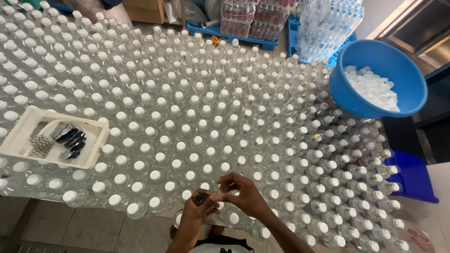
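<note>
- Left hand (199, 212): grip closed around a small dark bundle (200, 198); what the bundle is made of is too small and too covered by fingers to tell.
- Right hand (241, 193): just beside the left and touching it; thumb and forefinger pinched narrow on something tiny and pale at the top of the bundle, its kind not readable.
- Forearms: cut off by the lower edge of the view.
- Clear plastic bottles (187, 117): packed upright in rows all around and beyond both hands, hiding the desk under them. Those left of and directly ahead of the hands wear white caps; many to the right of the hands show open necks or caps too glary to judge. Contents not discernible.
- White tray (16, 138): well to the left of the hands, resting on top of the bottles; holds loose dark and silvery pieces (65, 138), similar in look to the bundle.
- Blue bowl (347, 79): far ahead and right of the hands, tilted on the bottles; holds a heap of white caps (375, 89).
- Blue pallets (220, 32): beyond the rows, carrying wrapped packs of bottles, cut off at the top edge.
- Blue stool or crate (415, 180): right of the hands, partly hidden by bottles.
</note>
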